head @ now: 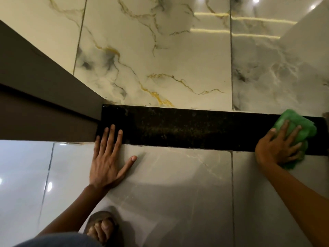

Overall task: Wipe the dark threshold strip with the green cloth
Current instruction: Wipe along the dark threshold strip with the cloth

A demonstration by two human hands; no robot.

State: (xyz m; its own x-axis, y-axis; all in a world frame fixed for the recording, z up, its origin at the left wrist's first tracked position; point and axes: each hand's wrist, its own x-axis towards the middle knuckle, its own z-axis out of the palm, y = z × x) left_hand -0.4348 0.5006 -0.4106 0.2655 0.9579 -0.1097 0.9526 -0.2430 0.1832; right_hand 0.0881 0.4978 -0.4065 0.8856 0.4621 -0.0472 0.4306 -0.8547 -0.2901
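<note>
Fingers of the left hand (106,163) spread flat, tips on the strip's (195,130) left end; right hand (277,148) fingers splayed, pressing the cloth (300,125) on its right end.

Nearest, a sandalled foot (101,227) on grey tile (169,193). Between the hands the strip lies bare, speckled. Beyond, gold-veined marble (160,59); brown frame (44,97) bounds the left. No writing.
</note>
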